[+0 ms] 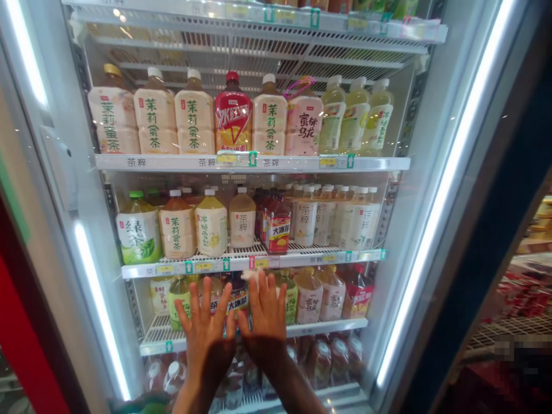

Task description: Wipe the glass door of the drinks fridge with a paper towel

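Both hands are raised side by side, backs toward me, before a drinks cooler. My left hand (207, 322) has its fingers spread and holds nothing. Beside it, my right hand (265, 319) is likewise bare, fingers stretched upward. Behind them on a lower shelf (310, 329) stand a green-labelled bottle (179, 302), dark-labelled bottles (237, 296) partly hidden by my hands, and pale pink bottles (309, 299). Whether either palm touches anything cannot be seen. One shelf up, a dark red iced tea bottle (278, 227) stands at the front, beside a small pale tea bottle (242, 218).
Large tea bottles line the upper shelf (259, 163), among them a red bottle (233, 115) and a pink bottle (304, 123). Bright light strips (448, 190) run down the cooler's sides. More bottles (321, 363) fill the bottom. Store shelving (500, 333) stands at right.
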Demonstrator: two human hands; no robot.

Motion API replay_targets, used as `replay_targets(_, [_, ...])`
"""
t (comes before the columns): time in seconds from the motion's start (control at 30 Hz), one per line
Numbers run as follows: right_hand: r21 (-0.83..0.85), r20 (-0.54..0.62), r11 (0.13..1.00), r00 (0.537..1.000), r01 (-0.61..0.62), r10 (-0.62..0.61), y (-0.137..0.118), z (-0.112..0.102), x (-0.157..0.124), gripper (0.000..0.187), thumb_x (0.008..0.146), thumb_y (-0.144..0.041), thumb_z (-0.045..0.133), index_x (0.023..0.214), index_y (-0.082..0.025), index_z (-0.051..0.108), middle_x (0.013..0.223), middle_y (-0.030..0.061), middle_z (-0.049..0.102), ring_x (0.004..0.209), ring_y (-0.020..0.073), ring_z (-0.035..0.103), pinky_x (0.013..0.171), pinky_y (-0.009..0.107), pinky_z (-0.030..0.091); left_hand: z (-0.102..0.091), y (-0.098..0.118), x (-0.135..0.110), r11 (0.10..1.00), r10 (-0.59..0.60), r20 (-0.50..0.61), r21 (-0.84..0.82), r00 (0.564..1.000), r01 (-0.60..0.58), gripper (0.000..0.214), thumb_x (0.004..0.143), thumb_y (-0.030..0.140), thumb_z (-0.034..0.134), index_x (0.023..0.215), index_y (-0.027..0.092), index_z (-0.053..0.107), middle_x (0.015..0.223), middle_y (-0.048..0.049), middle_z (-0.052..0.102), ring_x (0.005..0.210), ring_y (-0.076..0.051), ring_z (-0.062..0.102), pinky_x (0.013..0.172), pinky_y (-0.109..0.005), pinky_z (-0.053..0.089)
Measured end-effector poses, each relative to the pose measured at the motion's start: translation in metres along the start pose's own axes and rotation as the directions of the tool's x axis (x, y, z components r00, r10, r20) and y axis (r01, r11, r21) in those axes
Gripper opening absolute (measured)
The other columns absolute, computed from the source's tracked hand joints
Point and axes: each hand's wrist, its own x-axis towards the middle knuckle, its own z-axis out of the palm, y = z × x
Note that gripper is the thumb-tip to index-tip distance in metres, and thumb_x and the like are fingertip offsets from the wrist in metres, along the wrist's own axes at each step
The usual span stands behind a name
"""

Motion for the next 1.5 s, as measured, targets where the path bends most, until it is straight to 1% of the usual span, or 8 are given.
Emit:
replay_targets(0.1, [-0.057,-0.029,0.998,0.999,0.025,-0.027,-0.015,0.018,-0.027,0.074,0.099,-0.025,0.045,0.164,-0.013,0.012,0.167,0.0111,0.026,0.159,0.0273,0.007,0.128,0.063,0.014,0.006,-0.009,-0.008,0.999,0.045,-0.018,0.017,0.999,-0.045,0.081,0.090,0.023,0.066,0.159,0.037,0.026,0.171,-0.0049,0.013,0.160,-0.033,0.008,0.127,-0.068,0.002])
replay_targets(0.33, [0.004,-0.014,1.000,0.999,-0.029,0.029,-0.017,0.014,0.022,0.077,0.099,-0.021,0.043,0.165,-0.013,0.004,0.169,0.0143,0.020,0.159,0.0335,0.006,0.125,0.070,0.014,0.015,-0.017,-0.019,0.999,0.035,-0.054,0.011,0.998,-0.034,0.080,0.089,0.023,0.067,0.158,0.038,0.029,0.170,-0.0039,0.017,0.159,-0.032,0.010,0.128,-0.066,0.004])
replay_targets(0.53, [-0.083,0.008,0.995,0.998,0.056,-0.055,-0.020,0.020,-0.047,0.072,0.098,-0.019,0.045,0.163,-0.010,0.016,0.166,0.0138,0.026,0.159,0.0295,0.012,0.128,0.061,0.020,0.009,-0.017,-0.017,0.998,0.057,-0.041,-0.001,0.998,-0.057,0.079,0.090,0.023,0.066,0.158,0.036,0.029,0.170,-0.0048,0.016,0.159,-0.031,0.011,0.128,-0.064,0.003])
replay_targets(0.73, [-0.075,-0.040,0.997,0.999,-0.002,-0.001,-0.022,0.016,0.012,0.074,0.100,-0.018,0.044,0.163,-0.008,0.007,0.169,0.0165,0.015,0.160,0.0315,0.004,0.127,0.063,0.014,0.009,-0.018,-0.017,0.997,0.075,-0.060,0.006,0.995,-0.075,0.078,0.090,0.021,0.066,0.158,0.033,0.030,0.171,-0.0051,0.015,0.159,-0.030,0.010,0.129,-0.061,0.003])
replay_targets(0.97, [0.015,0.124,0.997,0.989,0.075,-0.076,-0.031,0.019,-0.088,0.066,0.097,-0.014,0.045,0.161,-0.013,0.027,0.164,0.0116,0.037,0.157,0.0278,0.024,0.127,0.054,0.027,-0.001,-0.019,-0.028,0.998,0.057,0.055,0.028,0.997,-0.059,0.079,0.091,0.019,0.064,0.159,0.035,0.027,0.171,-0.0061,0.015,0.159,-0.032,0.008,0.128,-0.064,0.007])
replay_targets(1.2, [-0.009,0.009,0.999,0.999,0.034,-0.034,-0.058,0.031,-0.005,0.068,0.097,-0.018,0.048,0.161,-0.009,0.027,0.163,0.0160,0.037,0.157,0.0319,0.023,0.127,0.061,0.016,-0.020,-0.042,-0.046,0.994,-0.103,0.037,0.051,0.994,0.101,0.084,0.092,0.011,0.058,0.161,0.038,0.019,0.173,-0.0067,0.006,0.160,-0.034,0.001,0.126,-0.069,0.006])
replay_targets(1.4, [0.113,0.143,0.977,0.970,0.181,-0.196,-0.074,0.033,-0.076,0.069,0.091,-0.005,0.039,0.159,-0.010,0.031,0.160,0.0104,0.045,0.155,0.0229,0.031,0.127,0.051,0.025,-0.038,-0.063,-0.054,0.986,-0.161,0.041,0.056,0.986,0.159,0.084,0.092,0.009,0.056,0.161,0.039,0.018,0.173,-0.0075,0.011,0.160,-0.036,0.004,0.125,-0.072,0.009])
replay_targets(1.5, [0.091,0.140,0.981,0.973,0.171,-0.183,-0.072,0.035,-0.060,0.067,0.093,-0.008,0.040,0.159,-0.011,0.031,0.160,0.0114,0.043,0.155,0.0267,0.030,0.127,0.055,0.025,-0.043,-0.065,-0.055,0.983,-0.178,0.028,0.051,0.984,0.177,0.084,0.093,0.010,0.055,0.161,0.038,0.017,0.173,-0.0075,0.008,0.160,-0.036,0.003,0.125,-0.072,0.010])
